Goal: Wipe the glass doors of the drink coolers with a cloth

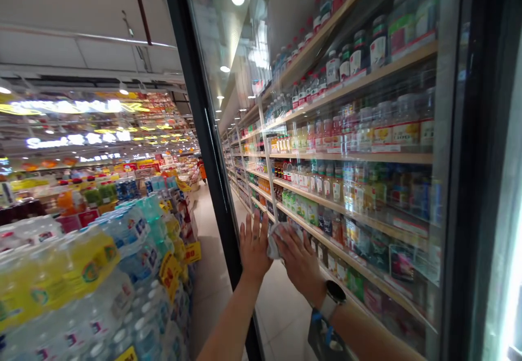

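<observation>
rows of bottles (326, 135) crowd the pale-edged shelves (367, 158) that show in the glass door (212, 149), some filled pink, some pale yellow; i can't tell whether i see them through the pane or reflected in it. over on the left, film-wrapped packs (92, 260) are stacked high, yellow bundles above clear, colourless bottles. the 2 hands are up at the pane, side by side. the left hand (253, 248) is spread, palm towards the glass. the right hand (296, 257) lies with its fingers stretched out over a crumpled whitish cloth (274, 248), which peeks out between the 2 hands, close by the left thumb. a dark watch (335, 291) circles the right wrist.
</observation>
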Tool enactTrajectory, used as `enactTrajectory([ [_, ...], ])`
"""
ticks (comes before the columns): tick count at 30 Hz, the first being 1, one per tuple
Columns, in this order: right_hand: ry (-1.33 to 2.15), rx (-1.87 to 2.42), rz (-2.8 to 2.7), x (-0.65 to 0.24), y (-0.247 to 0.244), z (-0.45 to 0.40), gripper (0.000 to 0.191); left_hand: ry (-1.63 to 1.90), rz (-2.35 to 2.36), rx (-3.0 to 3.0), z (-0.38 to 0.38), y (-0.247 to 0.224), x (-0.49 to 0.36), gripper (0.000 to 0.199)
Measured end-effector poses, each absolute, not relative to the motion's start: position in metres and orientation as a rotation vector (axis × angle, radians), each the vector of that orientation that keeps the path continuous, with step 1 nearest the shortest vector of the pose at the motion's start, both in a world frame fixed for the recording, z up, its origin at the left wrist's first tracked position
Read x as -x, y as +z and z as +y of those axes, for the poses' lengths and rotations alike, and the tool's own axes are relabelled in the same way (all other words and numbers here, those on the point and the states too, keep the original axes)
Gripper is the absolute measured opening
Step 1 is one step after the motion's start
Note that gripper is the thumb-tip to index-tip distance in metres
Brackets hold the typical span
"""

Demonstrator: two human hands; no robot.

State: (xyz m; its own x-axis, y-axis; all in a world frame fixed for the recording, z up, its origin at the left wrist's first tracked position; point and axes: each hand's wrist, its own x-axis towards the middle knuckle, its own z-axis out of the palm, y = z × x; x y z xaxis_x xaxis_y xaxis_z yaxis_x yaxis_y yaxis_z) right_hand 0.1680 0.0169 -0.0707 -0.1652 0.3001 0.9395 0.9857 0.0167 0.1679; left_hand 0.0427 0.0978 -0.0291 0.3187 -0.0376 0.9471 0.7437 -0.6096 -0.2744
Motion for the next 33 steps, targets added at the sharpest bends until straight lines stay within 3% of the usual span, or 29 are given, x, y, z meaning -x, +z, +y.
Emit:
enactTrajectory([
  [4, -1.166, 1.381, -1.645, -0.167, -0.167, 0.005, 0.054, -1.361, -0.652, 1.865, 0.096, -0.028, -0.043, 0.065],
  [7, -1.171, 1.391, -1.682, -0.172, -0.194, -0.006, 0.058, -1.363, -0.637, 1.870, 0.094, -0.027, -0.043, 0.065],
  [10, -1.192, 1.394, -1.693, -0.180, -0.162, -0.007, 0.057, -1.377, -0.632, 1.883, 0.096, -0.028, -0.043, 0.065],
  [16, -1.158, 1.500, -1.463, -0.186, -0.016, 0.009, 0.063, -1.408, -0.613, 1.890, 0.102, -0.028, -0.046, 0.068],
  [19, -1.156, 1.455, -1.428, -0.182, 0.007, 0.021, 0.066, -1.412, -0.608, 1.901, 0.104, -0.028, -0.046, 0.068],
  [22, -1.162, 1.404, -1.520, -0.174, -0.032, 0.028, 0.064, -1.403, -0.603, 1.905, 0.103, -0.028, -0.045, 0.064],
  [29, -1.111, 1.398, -1.697, -0.171, -0.196, -0.001, 0.066, -1.359, -0.663, 1.892, 0.095, -0.028, -0.045, 0.066],
  [33, -1.117, 1.388, -1.804, -0.187, -0.190, -0.006, 0.068, -1.380, -0.653, 1.871, 0.094, -0.027, -0.045, 0.067],
])
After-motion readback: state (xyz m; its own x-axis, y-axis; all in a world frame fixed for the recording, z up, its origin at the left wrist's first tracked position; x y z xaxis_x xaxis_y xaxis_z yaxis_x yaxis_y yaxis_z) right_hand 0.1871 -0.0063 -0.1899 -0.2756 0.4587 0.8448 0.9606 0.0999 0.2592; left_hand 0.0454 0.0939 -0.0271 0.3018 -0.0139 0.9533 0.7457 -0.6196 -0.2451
